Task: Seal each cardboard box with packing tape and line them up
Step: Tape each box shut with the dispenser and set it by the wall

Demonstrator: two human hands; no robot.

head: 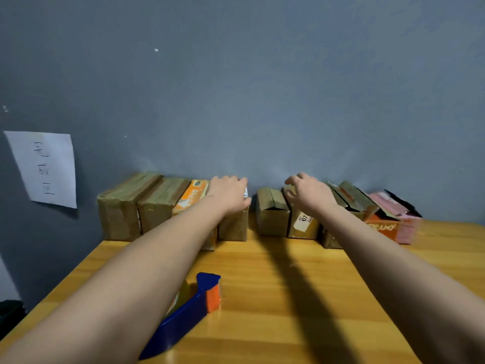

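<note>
Pinned to the grey wall [262, 88] at far left, a white paper sheet [43, 168] with handwritten characters. Along the far edge of the wooden table [275, 298], against the wall, a row of cardboard boxes in 2 groups with a gap between them. On the left: 2 taped brown boxes [119, 206] [160, 203] side by side, then an orange-printed box [190, 199], then a taped brown box [233, 227] at the right end of that group. Resting on top of this last box, the left hand [228, 193], palm down, fingers nearly straight and close together, thumb at the box's right edge. Right of the gap: a small brown box [271, 214] with its top flaps meeting in a raised seam, seemingly untaped though blurred; touching it, a box with a white label [303, 224]. Above that labelled box, the right hand [308, 191], fingers spread wide and loosely curved, holding nothing; contact with the box beneath cannot be told. Farther right, a leaning brown box [351, 197], an orange box [383, 227] with printed letters, and a pink box [405, 222] at the far right end. Near the front left of the table, partly hidden under the left forearm, a blue tape dispenser [183, 316] with an orange part and a roll of tape [181, 295].
</note>
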